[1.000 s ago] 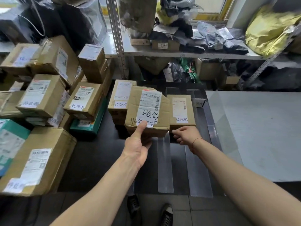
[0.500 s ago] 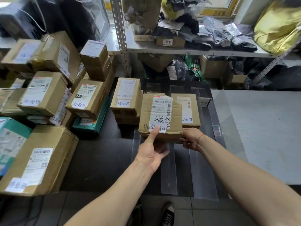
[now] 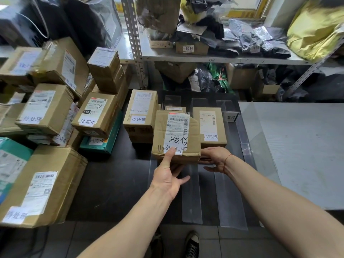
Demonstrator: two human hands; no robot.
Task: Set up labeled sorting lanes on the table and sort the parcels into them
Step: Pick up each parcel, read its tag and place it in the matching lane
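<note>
I have a brown parcel [image 3: 176,135] with a white shipping label and a handwritten "处理中" tag over the middle lane of the black table [image 3: 111,183]. My left hand [image 3: 167,174] holds its front edge, thumb on the tag and fingers underneath. My right hand [image 3: 214,159] touches the parcel's front right corner with loose fingers, the thumb apart from it. A "待处理" parcel [image 3: 141,108] stands in the lane to its left and an "已完成" parcel [image 3: 210,125] in the lane to its right. Clear plastic dividers [image 3: 191,198] mark the lanes.
Tagged cardboard parcels [image 3: 46,108] are stacked high on the table's left side, with a large box [image 3: 41,185] at the front left. A small clear label stand [image 3: 229,117] sits behind the right lane. A grey table [image 3: 297,146] adjoins on the right, metal shelving [image 3: 204,58] behind.
The parcel has shifted right and come down between the two neighbouring parcels. My right hand went from a curled grip at its corner to loose fingers touching it.
</note>
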